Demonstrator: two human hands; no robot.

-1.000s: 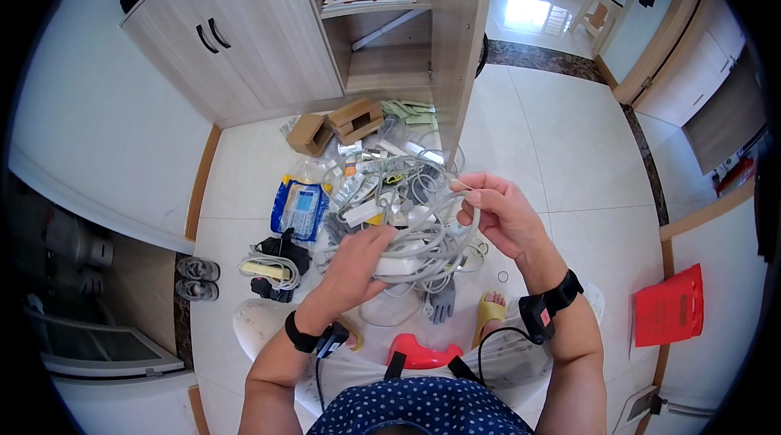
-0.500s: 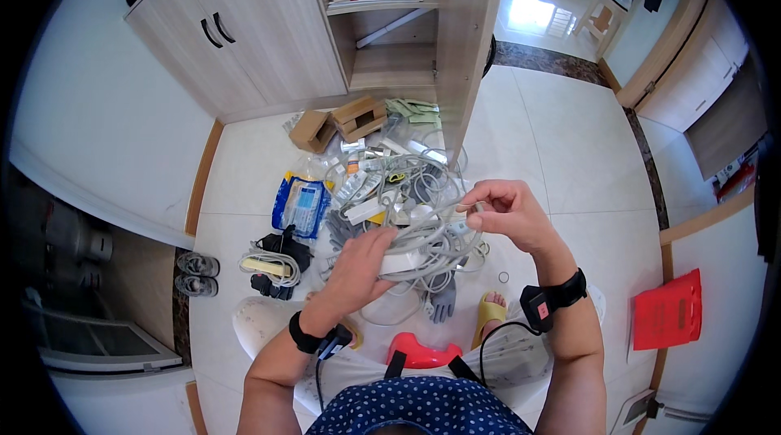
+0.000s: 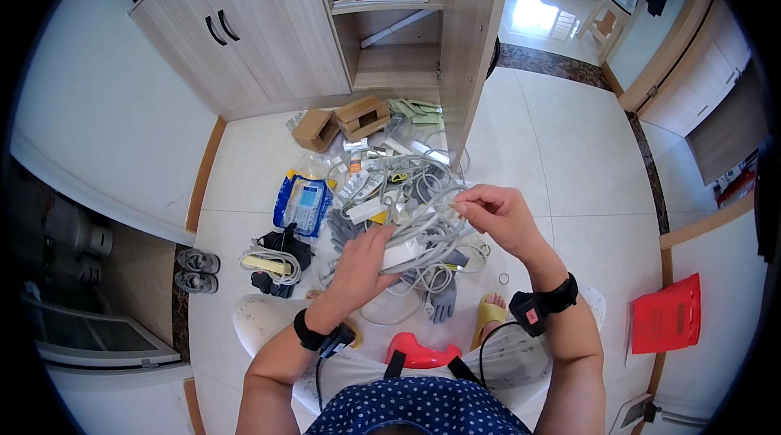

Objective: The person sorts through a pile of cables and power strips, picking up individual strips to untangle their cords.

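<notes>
My left hand [image 3: 362, 266] is closed around the near left side of a loosely looped grey-white cable [image 3: 442, 227]. A white power strip [image 3: 403, 253] lies among these loops, right beside its fingers. My right hand [image 3: 498, 214] pinches at the right edge of the loops, thumb and forefinger together. Its fingertips appear to grip a strand of the same cable. Beneath and beyond lies a heap of small goods, with a white block [image 3: 366, 209], a grey glove [image 3: 442, 303] and a white plug [image 3: 429, 307] near me.
Two cardboard boxes [image 3: 363, 116] stand by the cabinet, whose open door [image 3: 475, 44] rises beyond the heap. To the left lie a blue-and-yellow packet [image 3: 302, 205] and a coiled cord [image 3: 272, 265]. A red bag [image 3: 666, 314] leans at the right wall; a red stool [image 3: 421, 351] is below me.
My right hand has moved slightly left and its fingers have closed into a tighter pinch. The cable loops have shifted a little; my left hand stays nearly in place.
</notes>
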